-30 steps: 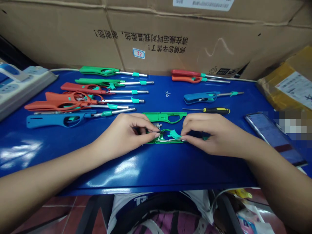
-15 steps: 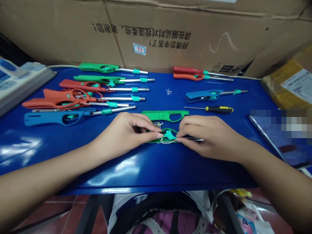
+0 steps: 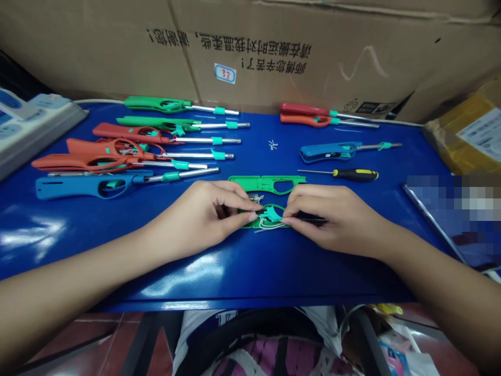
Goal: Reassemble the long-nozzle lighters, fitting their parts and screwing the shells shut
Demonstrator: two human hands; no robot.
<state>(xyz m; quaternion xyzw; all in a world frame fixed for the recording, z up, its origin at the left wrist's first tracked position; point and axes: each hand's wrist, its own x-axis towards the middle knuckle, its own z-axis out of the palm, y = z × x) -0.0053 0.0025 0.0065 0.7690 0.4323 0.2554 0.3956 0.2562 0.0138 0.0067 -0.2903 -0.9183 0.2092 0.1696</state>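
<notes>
An opened green lighter shell [image 3: 261, 223] lies on the blue table [image 3: 242, 271] between my hands, with a teal trigger piece [image 3: 271, 213] and white wire inside it. My left hand [image 3: 203, 214] pinches the shell's left end, fingers closed. Closed on the right end, my right hand [image 3: 332, 216] pinches beside the teal trigger and over the lighter's metal tube. The other green shell half [image 3: 268, 184] rests just behind, untouched. A small metal part [image 3: 256, 198] sits between the halves.
Several long lighters, green, red and blue [image 3: 133, 151], lie at the back left. Two red ones [image 3: 313, 115] and a blue one [image 3: 332, 151] lie at the back right, with a yellow-black screwdriver [image 3: 348, 174]. A cardboard box [image 3: 250, 47] walls the back. A phone [image 3: 446, 219] lies right.
My right hand has crept left along the open shell toward the teal trigger, narrowing the gap between my hands. The left hand keeps its pinch.
</notes>
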